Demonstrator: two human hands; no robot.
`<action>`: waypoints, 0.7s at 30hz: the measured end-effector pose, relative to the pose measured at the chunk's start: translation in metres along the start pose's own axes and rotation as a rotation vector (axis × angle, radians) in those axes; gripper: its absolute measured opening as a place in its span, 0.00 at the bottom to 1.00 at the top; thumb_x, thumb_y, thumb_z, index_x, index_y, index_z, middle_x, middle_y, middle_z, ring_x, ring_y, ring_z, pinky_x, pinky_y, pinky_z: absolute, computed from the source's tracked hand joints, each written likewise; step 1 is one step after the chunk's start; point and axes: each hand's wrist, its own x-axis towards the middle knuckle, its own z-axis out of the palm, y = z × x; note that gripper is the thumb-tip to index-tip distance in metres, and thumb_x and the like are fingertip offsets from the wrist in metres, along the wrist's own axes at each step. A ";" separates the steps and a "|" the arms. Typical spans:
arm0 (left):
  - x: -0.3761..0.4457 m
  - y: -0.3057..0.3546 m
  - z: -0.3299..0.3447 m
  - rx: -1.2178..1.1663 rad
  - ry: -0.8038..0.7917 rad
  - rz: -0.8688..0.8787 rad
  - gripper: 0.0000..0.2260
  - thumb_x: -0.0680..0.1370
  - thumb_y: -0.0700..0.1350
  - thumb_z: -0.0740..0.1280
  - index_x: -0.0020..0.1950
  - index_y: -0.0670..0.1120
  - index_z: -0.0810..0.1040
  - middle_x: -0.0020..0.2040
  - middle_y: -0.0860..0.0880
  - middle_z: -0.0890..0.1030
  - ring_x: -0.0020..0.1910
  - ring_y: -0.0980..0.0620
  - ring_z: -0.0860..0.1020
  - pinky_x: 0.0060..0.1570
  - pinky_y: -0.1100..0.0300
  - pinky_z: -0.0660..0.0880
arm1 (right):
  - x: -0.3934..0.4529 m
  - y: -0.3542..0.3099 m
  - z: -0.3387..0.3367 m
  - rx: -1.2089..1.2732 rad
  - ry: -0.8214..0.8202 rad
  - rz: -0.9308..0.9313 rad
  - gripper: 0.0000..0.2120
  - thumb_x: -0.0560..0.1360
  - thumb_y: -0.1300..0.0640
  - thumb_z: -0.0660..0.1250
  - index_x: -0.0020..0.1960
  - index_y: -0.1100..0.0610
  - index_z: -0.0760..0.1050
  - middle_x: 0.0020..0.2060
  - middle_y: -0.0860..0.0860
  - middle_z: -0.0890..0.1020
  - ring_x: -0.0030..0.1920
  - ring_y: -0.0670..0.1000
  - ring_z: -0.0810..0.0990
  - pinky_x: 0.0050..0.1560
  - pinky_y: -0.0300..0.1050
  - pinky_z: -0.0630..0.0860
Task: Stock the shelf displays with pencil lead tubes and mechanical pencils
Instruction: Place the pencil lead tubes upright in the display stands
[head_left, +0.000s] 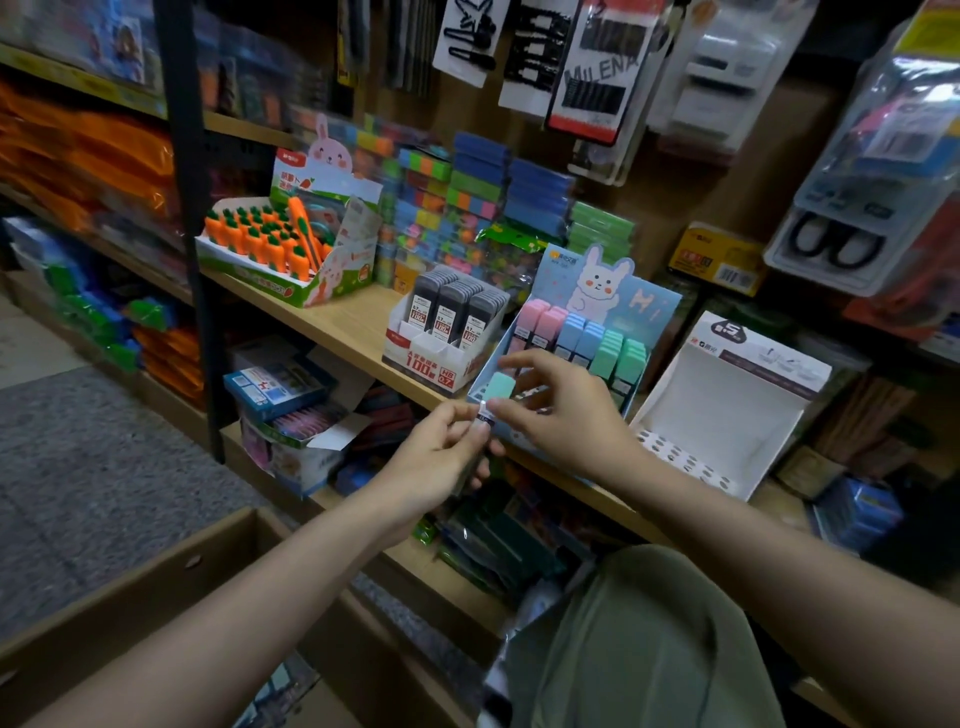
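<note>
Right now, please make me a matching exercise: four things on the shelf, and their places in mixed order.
1. carrot box
2. black lead tube box
3. bunny box
4. empty white box

A. far right
B. far left
C. behind the hands
D. second from left

Pairs: 1-B, 2-D, 3-C, 4-A

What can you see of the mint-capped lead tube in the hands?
The lead tube is small and flat, plastic by its look, with a mint-green cap and a white label band below; print unreadable. It tilts cap-up just in front of the bunny display box. The left hand holds its lower end, which the fingers hide; the right hand pinches it near the label.
</note>
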 end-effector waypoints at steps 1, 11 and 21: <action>0.000 0.000 0.000 0.007 -0.014 0.014 0.09 0.83 0.44 0.59 0.62 0.48 0.72 0.42 0.52 0.82 0.37 0.56 0.78 0.38 0.64 0.76 | 0.000 -0.001 0.002 0.016 0.025 0.004 0.17 0.73 0.49 0.74 0.60 0.46 0.77 0.49 0.42 0.80 0.43 0.37 0.80 0.46 0.36 0.79; 0.018 -0.016 0.001 0.363 0.296 0.075 0.14 0.76 0.51 0.69 0.60 0.56 0.71 0.59 0.57 0.71 0.53 0.64 0.74 0.52 0.67 0.73 | -0.001 0.029 -0.092 0.061 0.251 0.002 0.13 0.70 0.58 0.77 0.51 0.48 0.79 0.44 0.47 0.84 0.42 0.46 0.85 0.47 0.47 0.83; 0.041 -0.033 0.002 0.511 0.399 0.114 0.23 0.76 0.54 0.69 0.70 0.51 0.70 0.58 0.60 0.70 0.57 0.62 0.68 0.53 0.63 0.67 | -0.002 0.085 -0.082 -0.123 0.373 -0.003 0.13 0.70 0.56 0.77 0.50 0.46 0.77 0.41 0.42 0.82 0.40 0.39 0.81 0.40 0.33 0.79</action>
